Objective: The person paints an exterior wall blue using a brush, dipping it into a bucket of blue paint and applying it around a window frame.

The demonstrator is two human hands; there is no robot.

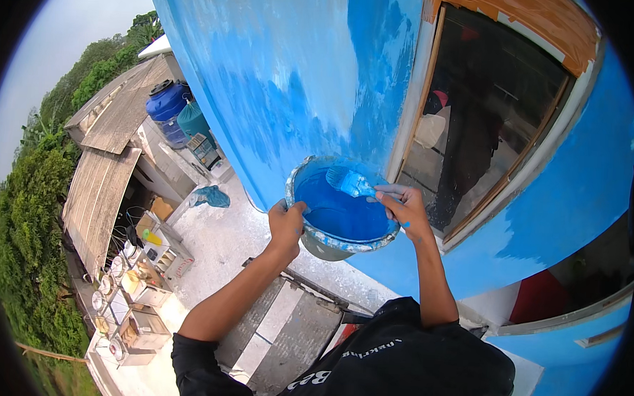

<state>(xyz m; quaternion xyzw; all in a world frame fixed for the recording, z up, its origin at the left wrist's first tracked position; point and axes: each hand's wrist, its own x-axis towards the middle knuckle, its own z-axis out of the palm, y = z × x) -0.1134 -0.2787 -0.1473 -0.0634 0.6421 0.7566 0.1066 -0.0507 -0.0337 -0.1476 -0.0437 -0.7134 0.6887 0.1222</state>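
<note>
My left hand [287,224] grips the left rim of a paint-crusted bucket [328,250] with blue paint [342,216] inside. A wide paintbrush [352,182], its bristles and ferrule coated in light blue, is in my right hand [401,203], held by the handle over the bucket's opening. The bristles point to the left. Just beyond the bucket stands an outside wall [300,86] with uneven, streaky blue paint, lighter in the middle and deeper blue in patches.
A wood-framed glass window [485,115] with orange tape along its top is at right. Below lie a pale concrete floor [214,236] and grey boards [274,323]. At left are a blue barrel [167,112], a crumpled blue bag [210,196], corrugated roofing [96,204] and cluttered shelves [138,291].
</note>
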